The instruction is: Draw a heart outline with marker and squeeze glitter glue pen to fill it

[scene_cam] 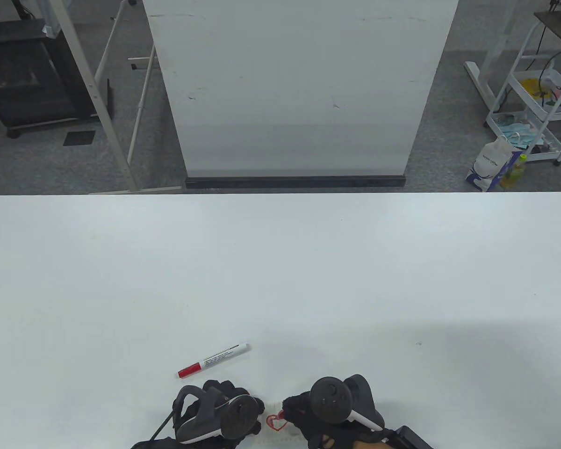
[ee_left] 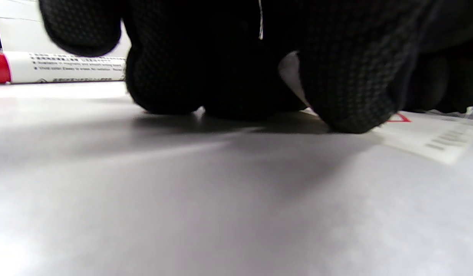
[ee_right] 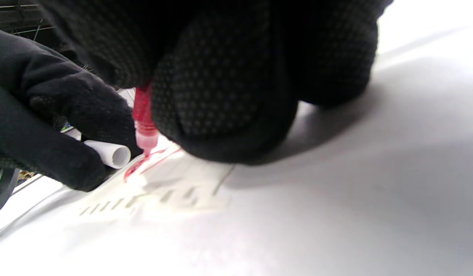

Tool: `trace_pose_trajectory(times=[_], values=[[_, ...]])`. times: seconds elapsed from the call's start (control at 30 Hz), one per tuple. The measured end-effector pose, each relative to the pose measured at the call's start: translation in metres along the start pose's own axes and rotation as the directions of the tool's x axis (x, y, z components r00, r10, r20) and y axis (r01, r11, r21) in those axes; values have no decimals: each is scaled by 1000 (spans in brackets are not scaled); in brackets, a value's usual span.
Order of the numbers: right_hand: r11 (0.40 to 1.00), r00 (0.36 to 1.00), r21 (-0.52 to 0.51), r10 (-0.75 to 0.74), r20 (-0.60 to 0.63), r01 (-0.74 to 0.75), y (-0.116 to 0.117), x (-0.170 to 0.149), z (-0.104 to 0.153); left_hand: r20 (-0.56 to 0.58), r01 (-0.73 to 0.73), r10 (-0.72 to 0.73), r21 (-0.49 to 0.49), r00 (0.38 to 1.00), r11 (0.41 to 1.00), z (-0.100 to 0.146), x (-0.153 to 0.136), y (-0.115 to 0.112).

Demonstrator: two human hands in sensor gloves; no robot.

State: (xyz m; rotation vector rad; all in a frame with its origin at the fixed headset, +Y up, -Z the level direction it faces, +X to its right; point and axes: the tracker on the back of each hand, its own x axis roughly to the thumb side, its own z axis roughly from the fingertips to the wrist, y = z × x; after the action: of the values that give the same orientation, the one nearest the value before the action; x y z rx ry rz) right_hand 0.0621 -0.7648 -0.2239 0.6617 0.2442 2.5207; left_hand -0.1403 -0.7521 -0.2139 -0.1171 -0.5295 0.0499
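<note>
A small white paper slip [ee_right: 171,191] lies at the table's near edge with a red heart outline [scene_cam: 276,422] on it. My right hand [scene_cam: 293,408] grips a red glitter glue pen [ee_right: 144,115]; its nozzle touches the paper inside the heart, where wet red glue shows. My left hand [scene_cam: 255,408] lies just left of the heart, and its fingers [ee_right: 56,138] press the paper's curled end [ee_right: 114,155] down. In the left wrist view those fingertips [ee_left: 347,96] rest on the slip [ee_left: 432,140]. The red-capped white marker [scene_cam: 213,360] lies loose just beyond my left hand.
The white table [scene_cam: 280,271] stretches far ahead and to both sides. Beyond its far edge stand a white board [scene_cam: 299,89] and, at the right, a white cart [scene_cam: 537,103] on the floor.
</note>
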Motion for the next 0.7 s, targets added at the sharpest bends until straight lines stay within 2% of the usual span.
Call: trace_pose_trajectory(times=[0.17,0.37,0.53,0.7], values=[[1000,1000,18,-6,12,6,0,-1,-1,-1,1,-1,-1,1000,1000,0,0,0],[1000,1000,-8,1,-11,-1,0,-1,0,-1,1,-1,0,1000,1000,0,0,0],[1000,999,29,2,46,-3,0,-1,-1,-2,1,-1,-1,1000,1000,0,0,0],[1000,1000,19,5,16,-5,0,-1,0,-2,2,-2,-1,1000,1000,0,0,0]])
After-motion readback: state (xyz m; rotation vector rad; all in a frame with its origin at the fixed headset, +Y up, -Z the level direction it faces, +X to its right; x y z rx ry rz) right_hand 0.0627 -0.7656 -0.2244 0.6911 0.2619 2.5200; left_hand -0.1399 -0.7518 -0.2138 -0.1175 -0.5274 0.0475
